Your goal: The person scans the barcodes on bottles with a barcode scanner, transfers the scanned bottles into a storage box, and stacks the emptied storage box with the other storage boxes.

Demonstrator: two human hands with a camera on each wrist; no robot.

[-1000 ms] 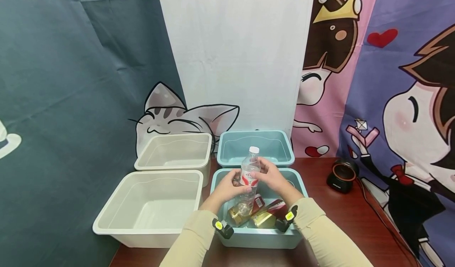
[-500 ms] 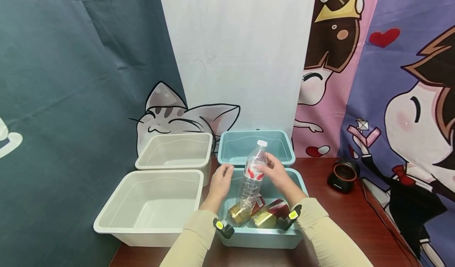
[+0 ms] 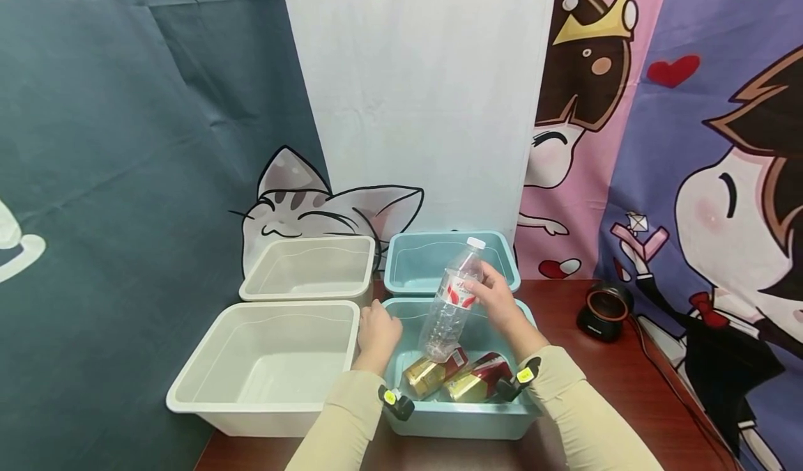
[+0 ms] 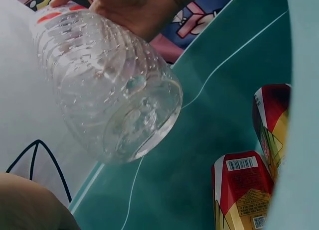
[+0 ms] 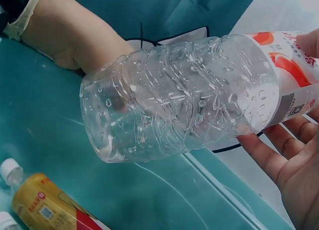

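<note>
A clear plastic bottle (image 3: 448, 314) with a white cap and a red-and-white label leans to the right over the front blue bin (image 3: 461, 422). My right hand (image 3: 500, 305) grips it around the label, thumb on the near side. Droplets cling to the inside of the bottle (image 5: 174, 100) in the right wrist view. My left hand (image 3: 379, 335) is apart from the bottle, beside the blue bin's left rim, its fingers loosely curled. Below the bottle, two gold-and-red labelled bottles, a left one (image 3: 424, 376) and a right one (image 3: 475, 382), lie in the bin.
A second blue bin (image 3: 394, 276) stands behind the front one. To the left are a large cream bin (image 3: 251, 408) and a smaller cream bin (image 3: 301, 297) behind it. A black round device (image 3: 603, 312) with a cable sits on the right of the brown table (image 3: 564, 380).
My left hand has let go of the clear bottle and moved left to the bin's rim. My right hand has carried the bottle up and to the right, tilting it further.
</note>
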